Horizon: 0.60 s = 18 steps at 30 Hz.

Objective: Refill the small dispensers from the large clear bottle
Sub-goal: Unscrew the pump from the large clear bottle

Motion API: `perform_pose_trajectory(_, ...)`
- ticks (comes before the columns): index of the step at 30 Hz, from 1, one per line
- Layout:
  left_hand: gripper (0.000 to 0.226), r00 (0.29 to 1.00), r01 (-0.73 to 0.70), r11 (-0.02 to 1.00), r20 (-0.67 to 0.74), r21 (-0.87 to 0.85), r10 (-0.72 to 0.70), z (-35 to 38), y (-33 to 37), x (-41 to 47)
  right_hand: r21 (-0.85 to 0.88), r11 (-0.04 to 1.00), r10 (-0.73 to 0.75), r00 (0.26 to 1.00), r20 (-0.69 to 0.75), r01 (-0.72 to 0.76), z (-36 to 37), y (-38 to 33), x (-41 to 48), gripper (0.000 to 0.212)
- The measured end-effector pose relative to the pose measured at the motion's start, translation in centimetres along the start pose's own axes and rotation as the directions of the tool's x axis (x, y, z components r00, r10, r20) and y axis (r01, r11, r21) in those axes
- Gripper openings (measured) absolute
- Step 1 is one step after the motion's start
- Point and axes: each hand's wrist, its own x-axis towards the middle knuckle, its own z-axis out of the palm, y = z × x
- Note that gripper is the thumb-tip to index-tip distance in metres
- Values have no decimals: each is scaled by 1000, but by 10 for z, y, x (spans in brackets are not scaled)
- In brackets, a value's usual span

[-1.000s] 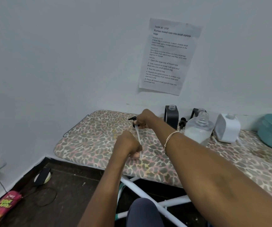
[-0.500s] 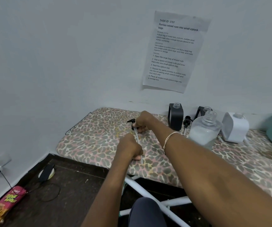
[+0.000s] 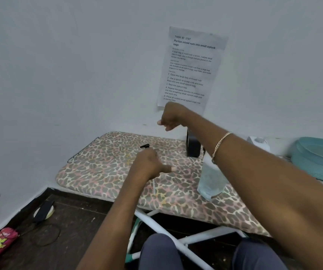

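Right hand (image 3: 171,117): raised above the board, fingers curled loosely downward, nothing held. A gold bracelet (image 3: 221,144) sits on that wrist. Left hand (image 3: 150,164): low over the board, thumb stretched out to the right, fingers bent away from the camera; whether they pinch anything cannot be told.

A black pump head (image 3: 144,146) lies on the leopard-print ironing board (image 3: 98,168) just beyond the left hand, and a thin clear tube (image 3: 153,187) shows on the cover below that hand.

The large clear bottle (image 3: 210,182) stands upright on the board under the right forearm, its neck hidden by the arm. A black dispenser (image 3: 192,146) stands against the wall behind it. A white dispenser (image 3: 258,142) shows partly past the forearm, with teal plates (image 3: 318,158) stacked at the far right. A printed sheet (image 3: 191,69) hangs on the wall.
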Motion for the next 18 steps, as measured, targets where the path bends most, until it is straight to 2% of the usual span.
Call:
perform_pose_trajectory(3,77,994,-103,994,39,-24,103,4,17,-15,31,998,-63,998,7,63,-36,-2,-22,18)
perform_pose_trajectory(5,97,984,-173,982,38,-70,176,13,28,-23,40,995,-89,996,11,88,-61,2,-40,23)
perform_pose_trajectory(10,120,947,-315,931,5,-186,322,50,45,-32,23,991,-129,992,-1,129,-105,31,-82,18)
perform_pose_trajectory(12,120,935,-351,915,-18,-201,355,66,49,-34,13,992,-122,992,6,122,-114,50,-95,13)
perform_pose_trajectory(15,107,904,-426,866,-90,-262,417,88,51,-41,-15,995,-100,995,24,100,-118,77,-108,6)
perform_pose_trajectory(18,96,876,-482,820,-158,-308,456,105,53,-47,-7,998,-67,997,29,68,-112,102,-116,9)
